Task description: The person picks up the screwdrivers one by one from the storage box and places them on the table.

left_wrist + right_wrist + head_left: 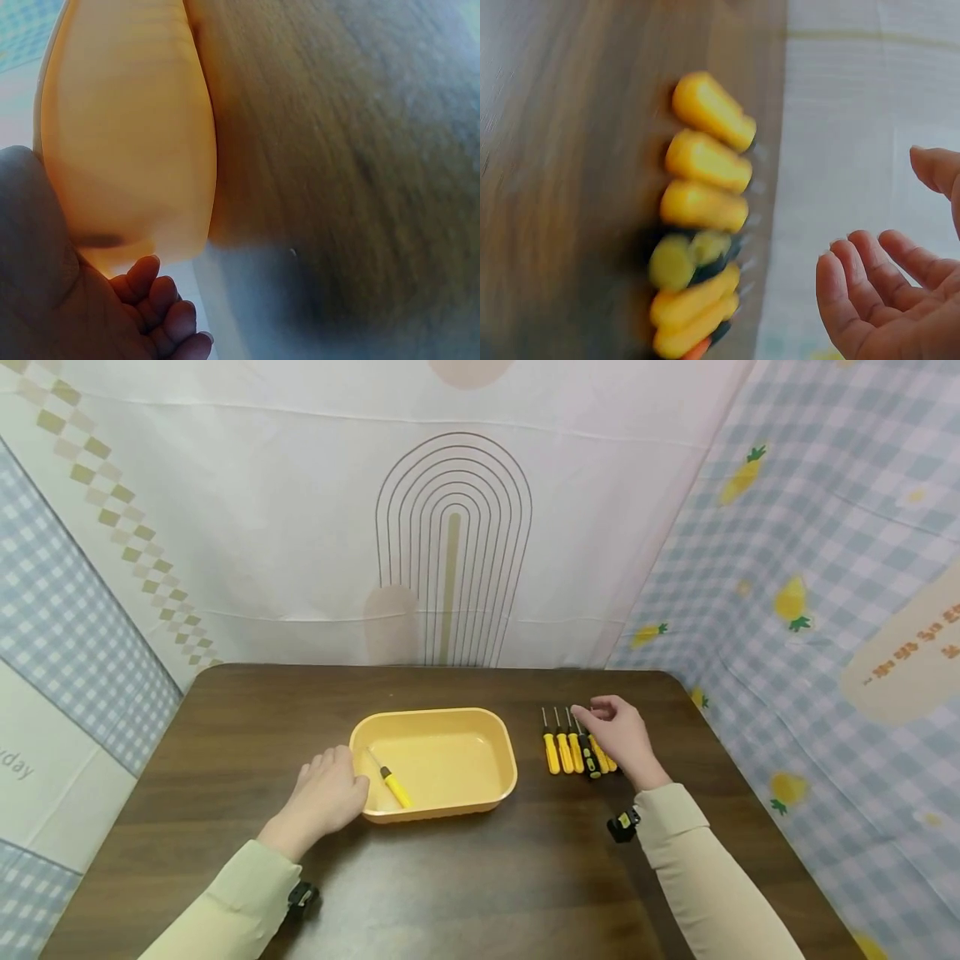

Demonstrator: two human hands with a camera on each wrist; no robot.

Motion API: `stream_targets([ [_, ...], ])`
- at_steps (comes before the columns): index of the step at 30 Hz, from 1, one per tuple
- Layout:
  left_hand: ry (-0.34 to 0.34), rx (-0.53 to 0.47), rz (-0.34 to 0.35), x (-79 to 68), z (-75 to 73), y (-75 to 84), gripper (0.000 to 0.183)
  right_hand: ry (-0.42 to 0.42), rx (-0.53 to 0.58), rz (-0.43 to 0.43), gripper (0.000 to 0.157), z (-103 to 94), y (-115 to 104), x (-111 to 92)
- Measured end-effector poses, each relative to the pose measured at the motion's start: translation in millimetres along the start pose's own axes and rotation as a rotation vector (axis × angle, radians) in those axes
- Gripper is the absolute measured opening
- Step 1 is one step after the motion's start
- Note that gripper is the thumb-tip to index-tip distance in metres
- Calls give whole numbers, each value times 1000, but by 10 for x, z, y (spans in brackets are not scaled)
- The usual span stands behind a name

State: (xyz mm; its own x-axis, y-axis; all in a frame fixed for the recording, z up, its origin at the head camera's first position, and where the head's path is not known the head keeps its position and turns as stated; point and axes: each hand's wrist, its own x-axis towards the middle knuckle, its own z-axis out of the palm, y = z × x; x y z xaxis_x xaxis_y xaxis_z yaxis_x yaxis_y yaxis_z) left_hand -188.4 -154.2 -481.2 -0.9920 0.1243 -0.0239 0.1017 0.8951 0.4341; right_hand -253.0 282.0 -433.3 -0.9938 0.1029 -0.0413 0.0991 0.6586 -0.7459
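Note:
A yellow plastic tray [453, 764] stands on the table, and one screwdriver [396, 789] with a yellow and black handle lies in its left part. My left hand [324, 793] holds the tray's left end. In the left wrist view the fingers [178, 321] curl beside the tray wall [135, 135]. To the right of the tray lies a row of several yellow-handled screwdrivers [551, 753], shafts away from me, with a black-and-yellow-handled screwdriver [590, 762] among them. Above the right part of this row hovers my right hand [624, 735], fingers apart and holding nothing.
The dark wooden table [465, 877] ends at a far edge against a white printed cloth [300, 527]. Checked cloth [810, 527] hangs along the right side. A small black device [622, 825] sits at the right wrist.

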Motion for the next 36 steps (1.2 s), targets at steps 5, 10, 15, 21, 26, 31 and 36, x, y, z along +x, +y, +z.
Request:
stream_targets([
  [5, 2, 8, -1, 4, 3, 11, 29, -12, 21, -67, 72, 179, -242, -27],
  [10, -10, 14, -6, 4, 1, 20, 30, -15, 22, -126, 67, 344, -455, -75],
  [15, -9, 15, -4, -2, -8, 23, 30, -15, 36, -171, 63, 486, -653, -121],
  [21, -7, 17, -1, 1, -15, 24, 30, -33, 47, -196, 61, 614, -825, -149],
  [26, -6, 16, -1, 0, -12, 25, 30, -36, 49, -212, 58, 712, -902, -162],
  [31, -9, 19, -6, 1, -2, 20, 31, -63, 72, -232, 56, 837, -970, -183],
  [36, -1, 20, -2, 2, 4, 12, 30, -87, 98, -249, 53, 978, -1068, -226],
])
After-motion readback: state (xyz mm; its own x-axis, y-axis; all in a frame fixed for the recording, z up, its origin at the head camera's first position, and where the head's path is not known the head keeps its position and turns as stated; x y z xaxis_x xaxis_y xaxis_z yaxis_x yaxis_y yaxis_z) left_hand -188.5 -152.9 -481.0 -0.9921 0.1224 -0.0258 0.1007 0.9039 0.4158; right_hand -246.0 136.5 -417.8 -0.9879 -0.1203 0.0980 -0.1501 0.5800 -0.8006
